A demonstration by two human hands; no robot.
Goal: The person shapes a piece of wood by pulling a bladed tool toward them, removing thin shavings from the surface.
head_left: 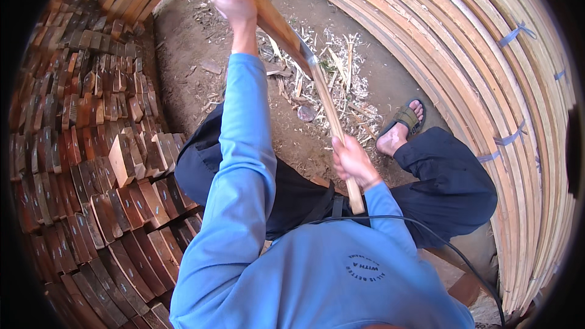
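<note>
Dirt floor below; left hand (236,1) grips wooden strip (259,9); right hand (352,161) clasps knife handle (341,146).

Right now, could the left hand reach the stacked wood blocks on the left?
Probably not yet: the left hand is raised high, gripping the wooden piece. The stacked wood blocks lie beside the person, nothing between.

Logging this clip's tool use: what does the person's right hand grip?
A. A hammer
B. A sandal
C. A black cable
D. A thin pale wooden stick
D: the right hand closes around a thin pale wooden stick, while the left hand holds the wooden handle of a blade laid against that stick above the shavings on the ground.
</note>
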